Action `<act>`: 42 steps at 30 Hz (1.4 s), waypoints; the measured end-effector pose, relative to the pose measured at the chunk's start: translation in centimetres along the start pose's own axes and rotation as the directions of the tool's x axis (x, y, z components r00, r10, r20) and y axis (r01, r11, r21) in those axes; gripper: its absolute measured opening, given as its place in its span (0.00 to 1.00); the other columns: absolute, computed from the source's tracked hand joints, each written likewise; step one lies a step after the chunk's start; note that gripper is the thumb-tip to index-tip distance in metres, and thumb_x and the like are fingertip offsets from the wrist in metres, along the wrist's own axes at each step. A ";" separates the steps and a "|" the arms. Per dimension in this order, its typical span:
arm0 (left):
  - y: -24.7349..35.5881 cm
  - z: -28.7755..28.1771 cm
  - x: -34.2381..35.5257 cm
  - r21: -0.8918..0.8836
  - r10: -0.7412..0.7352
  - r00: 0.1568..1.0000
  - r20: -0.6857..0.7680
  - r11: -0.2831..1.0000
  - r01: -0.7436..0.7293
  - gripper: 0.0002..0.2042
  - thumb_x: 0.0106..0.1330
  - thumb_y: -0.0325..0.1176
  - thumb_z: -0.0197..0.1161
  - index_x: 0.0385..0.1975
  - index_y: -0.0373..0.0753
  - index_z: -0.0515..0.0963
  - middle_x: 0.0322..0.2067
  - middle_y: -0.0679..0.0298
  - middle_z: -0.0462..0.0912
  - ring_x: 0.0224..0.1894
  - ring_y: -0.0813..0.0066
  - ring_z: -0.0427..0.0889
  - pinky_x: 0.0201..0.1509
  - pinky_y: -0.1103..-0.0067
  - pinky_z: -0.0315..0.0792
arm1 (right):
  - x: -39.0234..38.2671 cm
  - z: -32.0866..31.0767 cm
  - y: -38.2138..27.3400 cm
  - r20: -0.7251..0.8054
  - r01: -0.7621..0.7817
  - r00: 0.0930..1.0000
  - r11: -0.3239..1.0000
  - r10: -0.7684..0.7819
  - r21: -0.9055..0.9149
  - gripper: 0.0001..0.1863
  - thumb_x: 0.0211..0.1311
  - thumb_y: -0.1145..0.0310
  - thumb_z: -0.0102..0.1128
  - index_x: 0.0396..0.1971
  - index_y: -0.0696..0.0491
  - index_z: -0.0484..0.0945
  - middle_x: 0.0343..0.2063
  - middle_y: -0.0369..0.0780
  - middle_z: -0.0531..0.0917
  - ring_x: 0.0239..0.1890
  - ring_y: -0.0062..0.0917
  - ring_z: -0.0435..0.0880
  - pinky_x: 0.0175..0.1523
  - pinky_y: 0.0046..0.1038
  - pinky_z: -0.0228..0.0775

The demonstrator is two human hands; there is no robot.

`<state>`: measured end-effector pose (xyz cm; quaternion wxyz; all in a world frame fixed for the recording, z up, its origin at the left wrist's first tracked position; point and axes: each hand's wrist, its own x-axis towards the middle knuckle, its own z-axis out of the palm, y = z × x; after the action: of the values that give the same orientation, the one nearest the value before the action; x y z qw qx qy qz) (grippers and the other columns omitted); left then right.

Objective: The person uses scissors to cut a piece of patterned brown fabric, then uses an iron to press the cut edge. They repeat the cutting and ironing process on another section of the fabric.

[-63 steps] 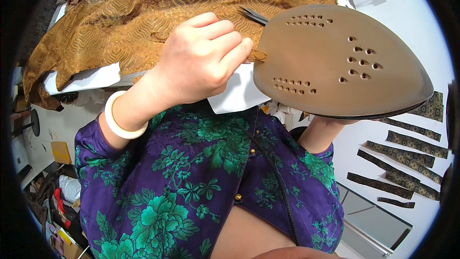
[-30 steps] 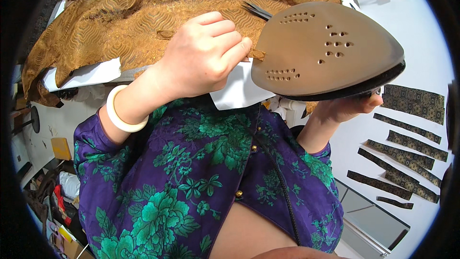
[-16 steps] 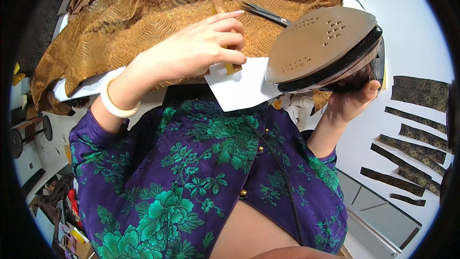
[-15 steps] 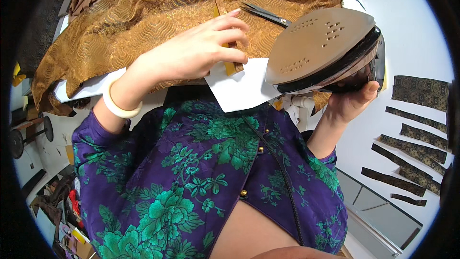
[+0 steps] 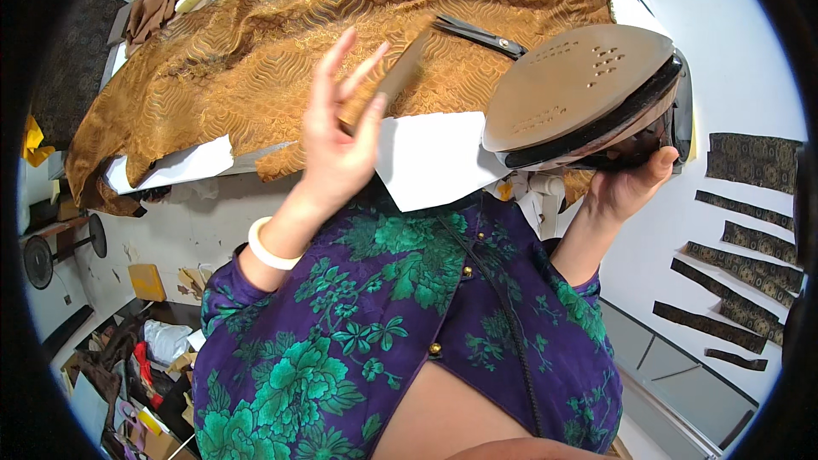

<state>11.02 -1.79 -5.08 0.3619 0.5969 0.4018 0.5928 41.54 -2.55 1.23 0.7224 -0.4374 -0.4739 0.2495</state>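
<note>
Gripping a black, tan-soled metal iron [image 5: 588, 95], the right hand [image 5: 626, 191] could slip and, were the sole [image 5: 545, 77] hot, scorch gold patterned cloth [image 5: 247, 55], the left hand [image 5: 336, 140] pinching a thin tan strip [image 5: 398, 75]

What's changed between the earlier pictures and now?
The left hand has uncurled from a fist and spread its fingers, holding a flat gold-brown strip. The right hand has tilted the black iron with a perforated grey-brown soleplate, bringing its side into view. Unchanged: right-hand grip, and black metal scissors lying on gold patterned fabric.
</note>
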 end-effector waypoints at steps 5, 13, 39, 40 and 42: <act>1.5 -2.9 0.1 -0.136 -0.034 0.973 0.229 0.988 0.067 0.28 0.66 0.12 0.55 0.67 0.31 0.61 0.60 0.49 0.79 0.67 0.56 0.75 0.59 0.76 0.78 | 0.6 -1.6 0.3 -0.022 -0.003 1.000 0.998 0.004 0.056 0.39 0.62 0.38 0.67 0.45 0.67 0.78 0.39 0.43 0.86 0.39 0.26 0.86 0.49 0.28 0.79; -0.8 -2.8 0.5 -0.120 0.009 0.922 0.386 0.992 0.041 0.29 0.60 0.18 0.68 0.64 0.36 0.70 0.59 0.54 0.81 0.62 0.64 0.81 0.64 0.71 0.74 | 1.9 -3.0 -0.9 0.049 -0.030 0.998 1.000 0.030 0.008 0.44 0.62 0.35 0.64 0.51 0.70 0.76 0.44 0.47 0.85 0.43 0.30 0.87 0.52 0.33 0.79; 2.1 -2.8 0.9 0.024 0.243 0.953 0.178 0.968 -0.251 0.12 0.49 0.20 0.76 0.35 0.32 0.87 0.33 0.56 0.91 0.35 0.67 0.91 0.40 0.78 0.83 | 2.4 0.0 -1.6 0.146 -0.118 0.985 0.982 0.096 0.148 0.49 0.55 0.31 0.66 0.57 0.63 0.73 0.50 0.49 0.82 0.50 0.38 0.84 0.56 0.41 0.80; 2.2 -2.9 0.9 0.013 0.233 0.957 0.170 0.971 -0.239 0.12 0.49 0.20 0.77 0.34 0.32 0.87 0.33 0.56 0.91 0.35 0.67 0.91 0.41 0.78 0.83 | 2.4 -0.2 -1.4 0.151 -0.123 0.984 0.978 0.098 0.170 0.48 0.56 0.31 0.66 0.58 0.63 0.72 0.51 0.48 0.82 0.51 0.38 0.84 0.56 0.42 0.80; 2.5 -3.0 0.9 0.006 0.236 0.955 0.179 0.971 -0.241 0.12 0.49 0.20 0.77 0.34 0.32 0.87 0.33 0.55 0.90 0.35 0.67 0.91 0.41 0.77 0.82 | 2.2 -0.4 -1.2 0.157 -0.131 0.982 0.972 0.100 0.197 0.48 0.56 0.32 0.66 0.59 0.61 0.72 0.51 0.48 0.82 0.52 0.38 0.84 0.57 0.42 0.80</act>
<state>8.10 -2.13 -2.27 0.3138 0.6962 0.3015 0.5709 42.77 -1.58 3.19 0.7116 -0.3673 -0.4707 0.3705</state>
